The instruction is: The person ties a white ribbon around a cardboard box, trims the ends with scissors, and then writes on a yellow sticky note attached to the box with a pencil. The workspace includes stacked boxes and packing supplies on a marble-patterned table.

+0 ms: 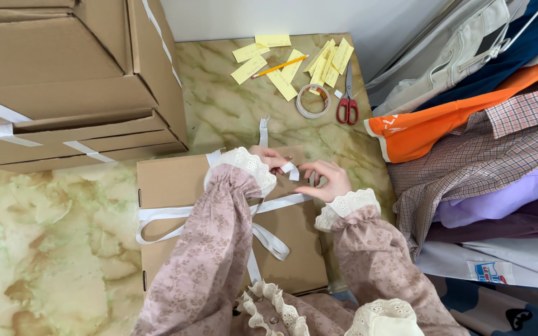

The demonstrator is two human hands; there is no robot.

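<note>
Nearest, two floral pink sleeves with lace cuffs reach over a flat brown cardboard box [182, 186] lying on the marbled floor [51, 249]. The box is rectangular, its long axis running away from the person. A white ribbon [278, 204] crosses it from left to right and again lengthwise, with loose loops at the middle. At the box's far edge, the left hand [270, 159] and right hand [326, 180] both pinch the ribbon's end between closed fingertips. Beyond lie a tape roll [313, 101], red-handled scissors [347, 99], a pencil [279, 66] and yellow paper slips [294, 62]. Stacked cartons [63, 74] stand far left, piled clothes [481, 137] right.
</note>
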